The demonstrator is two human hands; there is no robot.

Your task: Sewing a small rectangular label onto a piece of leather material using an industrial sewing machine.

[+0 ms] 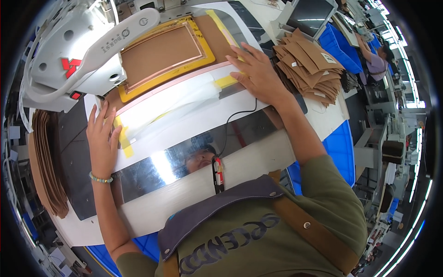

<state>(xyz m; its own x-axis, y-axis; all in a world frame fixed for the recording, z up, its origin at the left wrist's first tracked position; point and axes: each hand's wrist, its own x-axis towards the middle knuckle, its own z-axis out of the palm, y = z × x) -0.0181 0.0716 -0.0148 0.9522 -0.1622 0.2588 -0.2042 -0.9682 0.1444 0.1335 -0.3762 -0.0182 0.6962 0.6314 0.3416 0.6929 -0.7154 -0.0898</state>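
My left hand (102, 138), a beaded bracelet at its wrist, lies with fingers stretched over the left end of a flat template sheet (184, 104). The sheet is white and clear, edged with yellow tape (125, 144). At its right end my right hand (258, 76) rests palm down, fingers spread across the taped edge. Neither hand grips anything. Beyond the sheet, a yellow rectangular frame (210, 56) with a copper-coloured inner border lies on a brown fabric piece (161, 51). The frame's left part is hidden beneath the sewing machine head (87, 51).
Brown cut pieces are heaped at the right (309, 67), and more stand stacked at the left (44, 161). Thread snips (218, 175) lie near the front edge by a shiny metal plate (194, 154). A screen (311, 14), a blue bin (341, 46) and another person (376, 64) are farther right.
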